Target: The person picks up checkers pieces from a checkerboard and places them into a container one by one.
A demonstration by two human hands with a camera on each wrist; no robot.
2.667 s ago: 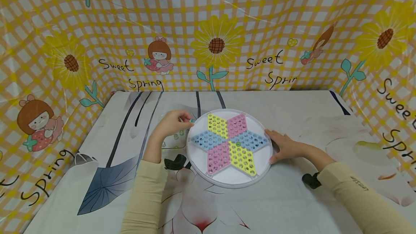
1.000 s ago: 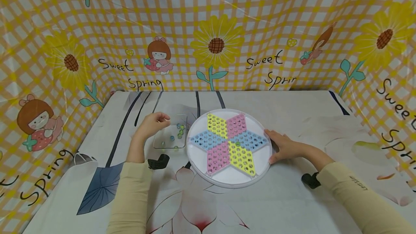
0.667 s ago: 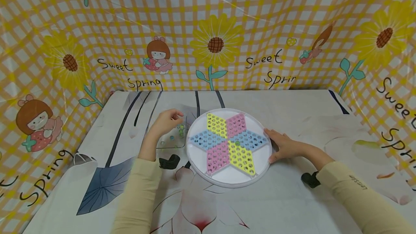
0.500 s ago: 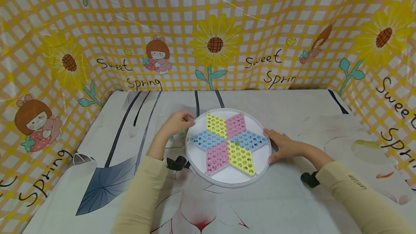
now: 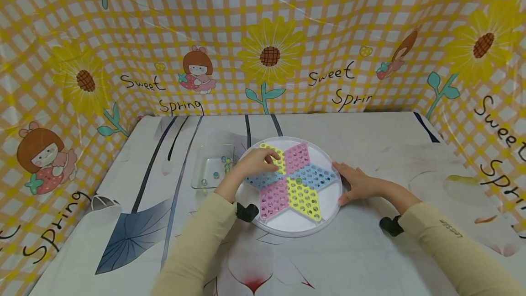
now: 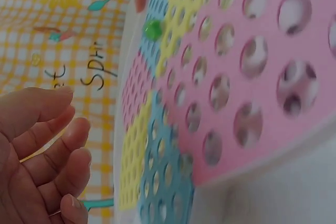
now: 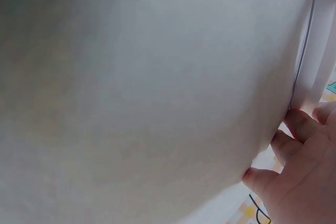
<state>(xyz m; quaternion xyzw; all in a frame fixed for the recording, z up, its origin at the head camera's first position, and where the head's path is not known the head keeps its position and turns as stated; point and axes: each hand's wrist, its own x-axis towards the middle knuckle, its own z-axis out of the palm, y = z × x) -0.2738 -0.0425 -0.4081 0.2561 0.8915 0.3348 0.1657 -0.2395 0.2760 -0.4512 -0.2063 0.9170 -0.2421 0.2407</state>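
Observation:
My left hand [image 5: 258,161] is above the left part of the star-shaped Chinese checkers board [image 5: 287,223], thumb and fingers curled together in a pinch. In the left wrist view the fingers [image 6: 58,161] bend beneath the thumb; the marble at their tips is hidden from view now. A green marble [image 6: 153,29] sits in a hole near the star's middle. With spread, fairly straight fingers, my right hand [image 5: 358,183] rests against the board's right rim; the right wrist view shows the fingertips [image 7: 257,177] touching it.
A clear plastic box [image 5: 197,163] holding several marbles [image 5: 216,175] stands just left of the board. A white cloth with printed flowers covers the table [image 5: 394,150]. Behind rises a checked curtain [image 5: 230,26] with sunflowers.
My left hand has moved right from over the clear box to above the board; half a second ago a bluish marble showed at its fingertips. The right hand keeps its place at the rim.

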